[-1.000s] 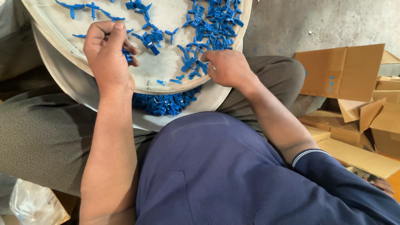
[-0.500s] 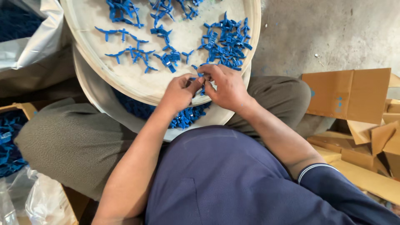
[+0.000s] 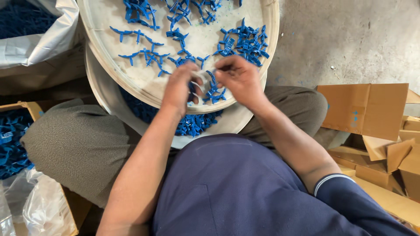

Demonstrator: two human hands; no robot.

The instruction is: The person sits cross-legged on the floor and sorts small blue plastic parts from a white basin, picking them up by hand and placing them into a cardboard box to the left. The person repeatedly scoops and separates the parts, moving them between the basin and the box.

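Both hands meet over the near edge of a round, shallow tray [image 3: 98, 48] with a pale, chalky, scuffed floor and a thin raised rim. The left hand [image 3: 180, 89] and right hand [image 3: 238, 78] are blurred; their fingertips pinch together around something small and pale between them, with blue parts [image 3: 213, 89] just beneath, but what exactly is gripped cannot be made out. The parts are small moulded plastic pieces, bright blue, with thin winged arms; they lie scattered on the tray in about five loose clusters, too many to count singly, the densest heap [image 3: 245, 41] just beyond the right hand. A second pale tray [image 3: 103, 94] sits under the first, holding more blue pieces [image 3: 192, 124] at the person's lap. At left, a cardboard box [image 3: 19, 107] with a crinkled clear plastic liner [image 3: 41, 205] holds more of the same, and a white bag [image 3: 48, 37] gapes above it. At right, several brown cardboard boxes [image 3: 363, 109] are piled on rough grey concrete [image 3: 350, 39].
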